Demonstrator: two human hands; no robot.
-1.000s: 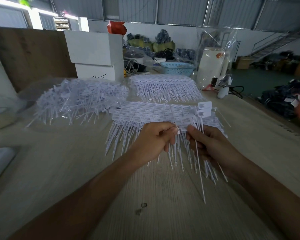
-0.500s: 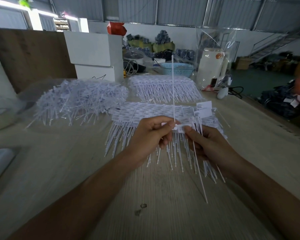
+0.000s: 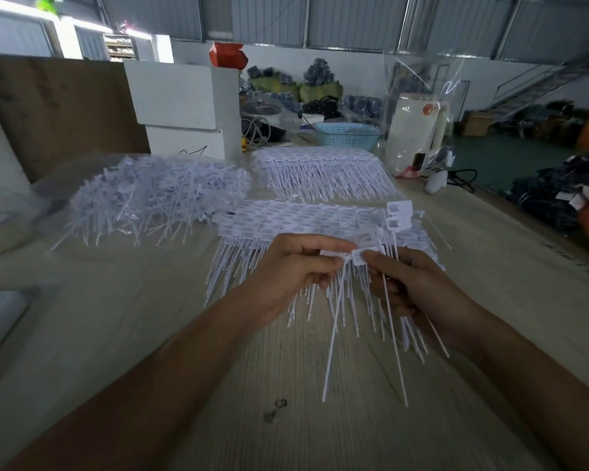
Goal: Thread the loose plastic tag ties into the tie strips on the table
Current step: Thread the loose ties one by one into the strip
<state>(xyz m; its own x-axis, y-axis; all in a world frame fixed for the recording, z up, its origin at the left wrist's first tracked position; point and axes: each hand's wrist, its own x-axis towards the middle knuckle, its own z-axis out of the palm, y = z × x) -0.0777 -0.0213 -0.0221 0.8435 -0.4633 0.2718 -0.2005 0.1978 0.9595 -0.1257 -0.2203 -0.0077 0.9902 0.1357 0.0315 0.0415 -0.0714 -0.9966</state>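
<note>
White plastic fills the middle of the wooden counter (image 3: 320, 419): a tie strip (image 3: 303, 219) lies flat just beyond the hands, its row of printed tags side by side and its thin tails fanning toward the person. A second finished-looking strip (image 3: 323, 164) sits farther back, and a heap of loose tag ties (image 3: 150, 195) lies to the left on clear plastic sheeting.

Both hands meet just above the near strip. The left hand (image 3: 286, 277) pinches a small tag between thumb and forefinger, the other fingers curled beneath. The right hand (image 3: 418, 287) pinches the neighbouring tag (image 3: 362, 256) with its fingertips, and several long tails run down through its curled fingers. Two tails hang lower than the rest, their tips reaching well down toward the near counter edge.

Judging by this, the threading step itself is in hand: one loose tie is being joined at the right end of the strip, where a couple of tags (image 3: 400, 212) stand up out of line. Whether the tail has passed fully through its slot cannot be told, since the join is hidden between the fingertips.

The next move probably calls for seating the tie in line, then reaching left to the heap for another.
</note>
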